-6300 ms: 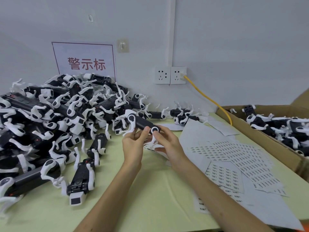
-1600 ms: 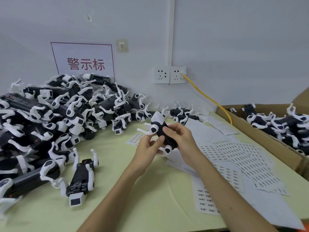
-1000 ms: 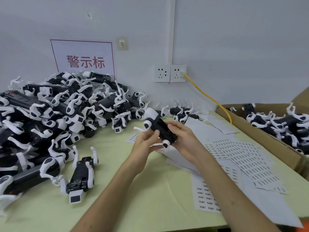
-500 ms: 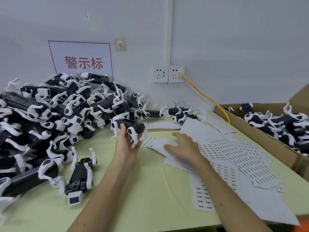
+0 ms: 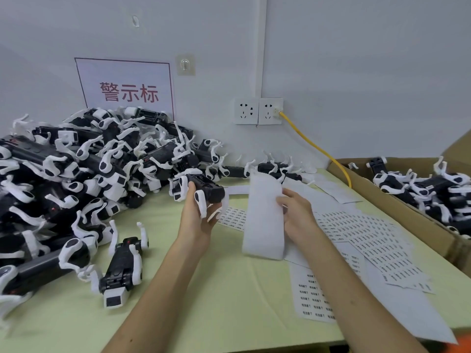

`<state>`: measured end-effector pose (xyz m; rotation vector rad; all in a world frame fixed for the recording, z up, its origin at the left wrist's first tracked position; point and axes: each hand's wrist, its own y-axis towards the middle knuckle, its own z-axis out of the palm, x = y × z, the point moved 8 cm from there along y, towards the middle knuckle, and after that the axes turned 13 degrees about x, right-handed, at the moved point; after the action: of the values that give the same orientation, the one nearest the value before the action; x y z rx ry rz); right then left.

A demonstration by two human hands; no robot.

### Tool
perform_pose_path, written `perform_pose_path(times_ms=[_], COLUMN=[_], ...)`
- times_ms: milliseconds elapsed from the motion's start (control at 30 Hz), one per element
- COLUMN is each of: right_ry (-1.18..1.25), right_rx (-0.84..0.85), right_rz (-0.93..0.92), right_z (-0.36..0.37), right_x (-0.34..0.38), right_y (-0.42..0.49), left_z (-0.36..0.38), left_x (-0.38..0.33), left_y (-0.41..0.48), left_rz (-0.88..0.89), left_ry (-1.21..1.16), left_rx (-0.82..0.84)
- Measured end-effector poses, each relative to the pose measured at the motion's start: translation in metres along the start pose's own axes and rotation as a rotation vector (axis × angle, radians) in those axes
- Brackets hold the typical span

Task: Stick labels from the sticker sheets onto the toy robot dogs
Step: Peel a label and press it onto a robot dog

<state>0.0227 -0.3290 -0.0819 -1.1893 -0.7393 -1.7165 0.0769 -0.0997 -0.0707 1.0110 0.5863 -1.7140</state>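
Toy robot dog (image 5: 204,191): left hand (image 5: 196,220) is gripping its black body, holding it above the table (image 5: 229,301). Probably light, rigid plastic; thin white legs are looking snappable, so the body is offering the safest hold. Sticker sheet (image 5: 262,220): right hand (image 5: 297,212) is pinching its edge; limp, apparently blank side showing.

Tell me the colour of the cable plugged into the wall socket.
Yellow; the cable shows best in the head view, running down from the socket.
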Motion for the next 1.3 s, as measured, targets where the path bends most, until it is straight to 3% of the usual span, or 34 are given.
perform_pose_path(times_ms=[67, 133, 233, 300, 400, 533, 600, 700, 767, 833, 900, 1033, 1300], right_ry=[0.281, 0.275, -0.263, -0.396, -0.212, -0.106, -0.296, -0.846, -1.151, -1.279, -1.353, -1.403, -1.274], right_rx=[-0.042, -0.058, -0.012, 0.083, 0.168, 0.14, 0.026, -0.09, -0.059, 0.028, 0.06, 0.058, 0.084], right_rz=[0.052, 0.072, 0.076, 0.1, 0.131, 0.082, 0.028, -0.042, 0.102, 0.241, 0.211, 0.11, -0.06], right_z=[-0.013, -0.023, -0.025, -0.014, -0.003, -0.009, -0.021, -0.032, -0.038, -0.04, -0.036, -0.028, -0.017], right_x=[-0.004, -0.002, 0.008, 0.006, 0.0, 0.005, 0.012, 0.03, 0.024, 0.012, 0.01, 0.011, 0.021], right_y=[0.004, 0.007, 0.007, 0.008, 0.005, 0.004, 0.007, 0.007, 0.009, 0.009, 0.009, 0.009, 0.008], left_z=[0.002, 0.001, -0.001, -0.001, -0.001, -0.003, -0.003, -0.004, -0.004, -0.003, -0.003, -0.004, -0.004], left_x=[0.0, 0.001, 0.004, 0.005, 0.005, 0.005, 0.005, 0.008, 0.009, 0.01, 0.01, 0.011, 0.014], left_y=[-0.001, -0.001, 0.002, 0.003, 0.002, 0.004, 0.004, 0.007, 0.007, 0.008, 0.007, 0.008, 0.007], left_rz=[0.01, 0.011, 0.014, 0.008, -0.01, -0.006, 0.0, -0.001, -0.001, -0.001, -0.011, -0.029, -0.051], left_ry=[0.003, 0.007, 0.009, 0.011, -0.001, 0.019, 0.025, 0.036, 0.027, 0.03, 0.022, 0.017, -0.002], left_rx=[0.01, 0.002, 0.002, 0.026, 0.026, 0.019, 0.019, 0.022, 0.015, 0.029, 0.027, 0.022, 0.012])
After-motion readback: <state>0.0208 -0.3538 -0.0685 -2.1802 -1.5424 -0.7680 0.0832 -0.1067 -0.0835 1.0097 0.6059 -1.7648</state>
